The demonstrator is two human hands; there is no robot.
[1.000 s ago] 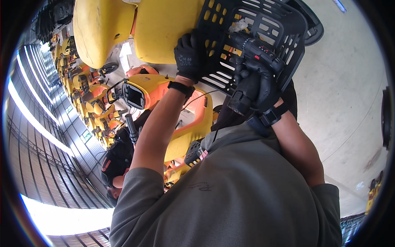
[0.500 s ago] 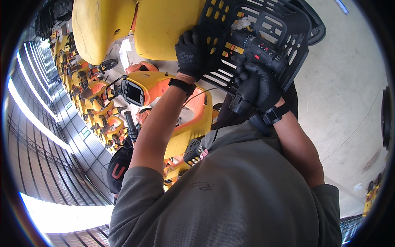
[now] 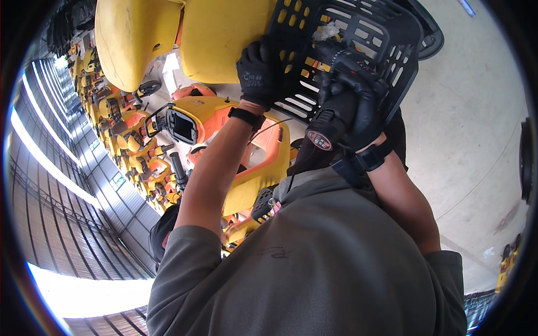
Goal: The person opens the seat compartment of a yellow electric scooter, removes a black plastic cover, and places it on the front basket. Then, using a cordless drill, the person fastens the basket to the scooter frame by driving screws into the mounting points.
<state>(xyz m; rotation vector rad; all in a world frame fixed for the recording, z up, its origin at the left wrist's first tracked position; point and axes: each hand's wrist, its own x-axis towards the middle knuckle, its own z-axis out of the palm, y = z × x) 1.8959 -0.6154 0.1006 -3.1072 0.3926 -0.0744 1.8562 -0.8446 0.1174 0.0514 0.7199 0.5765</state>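
Right hand (image 3: 364,106) just rolled: handle base of the power drill (image 3: 344,59) now shows its end face, glove covers more of the body. Reads as a re-aim, drill work still on. Drill head sits inside the black basket (image 3: 408,78), nose up-left. Right hand is wrapped round the drill, elbow bent outward. Left hand (image 3: 258,73) hasn't shifted: fingers curled at the basket's left side, forearm near straight. Can't tell from here if it's clamping.

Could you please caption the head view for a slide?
Gloved right grip holds a black drill at a slotted black basket; left grip by its edge.
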